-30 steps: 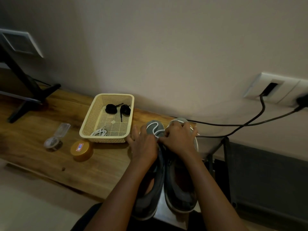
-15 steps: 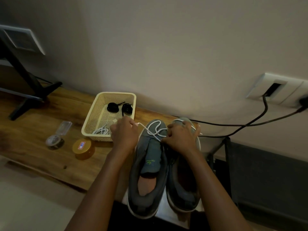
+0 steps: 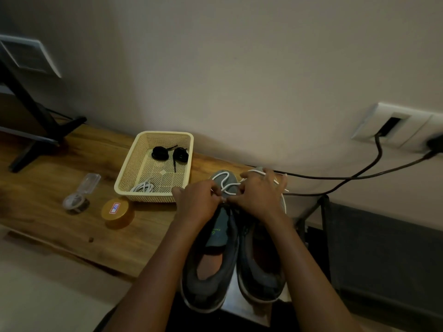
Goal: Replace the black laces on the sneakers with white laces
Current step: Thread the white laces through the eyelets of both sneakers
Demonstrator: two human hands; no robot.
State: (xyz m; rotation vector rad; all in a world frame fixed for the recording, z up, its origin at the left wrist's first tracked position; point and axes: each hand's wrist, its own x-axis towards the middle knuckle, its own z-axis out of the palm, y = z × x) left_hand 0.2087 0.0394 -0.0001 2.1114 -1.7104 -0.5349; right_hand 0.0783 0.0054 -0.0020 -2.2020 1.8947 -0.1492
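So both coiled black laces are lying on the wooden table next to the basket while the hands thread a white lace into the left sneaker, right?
Not quite. The head view shows the two coiled black laces inside the cream basket, at its far end, not on the wooden table. The rest holds: the left hand and right hand work a white lace at the left sneaker.

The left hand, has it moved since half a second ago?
Yes. The left hand has moved right, away from the basket rim, back to the left sneaker, and now meets the right hand at the white lace.
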